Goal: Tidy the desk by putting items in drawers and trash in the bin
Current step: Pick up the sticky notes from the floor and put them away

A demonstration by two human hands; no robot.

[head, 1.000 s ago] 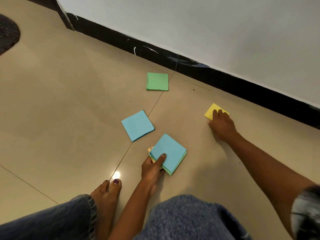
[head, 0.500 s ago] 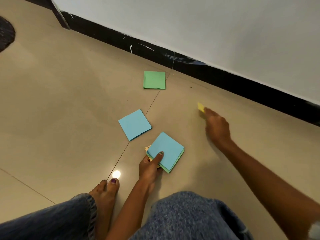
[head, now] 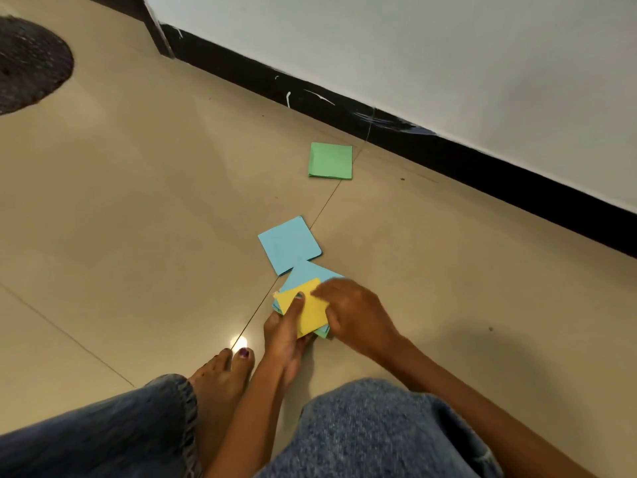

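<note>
Paper gathering moves on: a second ago our right hand [head: 355, 315] pressed the yellow note [head: 312, 310] on the floor far to the right, and now that note lies on the stack [head: 310, 276] our left hand [head: 286, 331] pinches, thumb on top. Our right hand's fingers curl onto the yellow note. Beyond both hands, the blue note [head: 289, 244] touches the stack and the green note [head: 331, 161] waits farther off.

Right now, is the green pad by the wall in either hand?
No. The green pad lies alone on the floor, apart from both hands at the stack.
</note>
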